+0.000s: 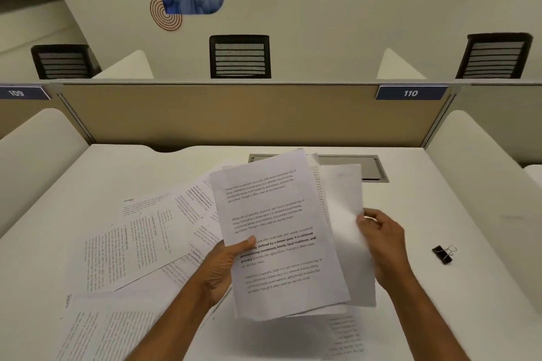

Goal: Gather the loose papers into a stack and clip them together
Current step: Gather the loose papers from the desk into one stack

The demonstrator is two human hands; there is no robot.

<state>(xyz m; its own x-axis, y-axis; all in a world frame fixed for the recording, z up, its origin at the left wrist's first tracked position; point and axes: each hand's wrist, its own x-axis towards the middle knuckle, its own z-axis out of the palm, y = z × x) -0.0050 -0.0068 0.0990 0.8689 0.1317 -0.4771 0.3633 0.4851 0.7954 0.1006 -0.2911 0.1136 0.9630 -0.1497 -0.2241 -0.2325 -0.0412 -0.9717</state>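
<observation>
While the partial stack (pixel 281 231) is held above the counter (pixel 440 214), the left hand (pixel 225 264) has its grip pinching the stack's left edge, thumb on top. The right hand (pixel 381 240) pinches a blank sheet (pixel 343 199) at the stack's right side. Seat that sheet fully, then square all edges. Loose papers (pixel 140 237) lie fanned to the left; the binder clip (pixel 444 253) lies well apart, right.

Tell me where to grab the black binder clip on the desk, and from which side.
Probably the wire handles: on the binder clip they stick out from the black body on its right side. Come from above with the right hand, which is nearest, once it lets go of its sheet.
</observation>
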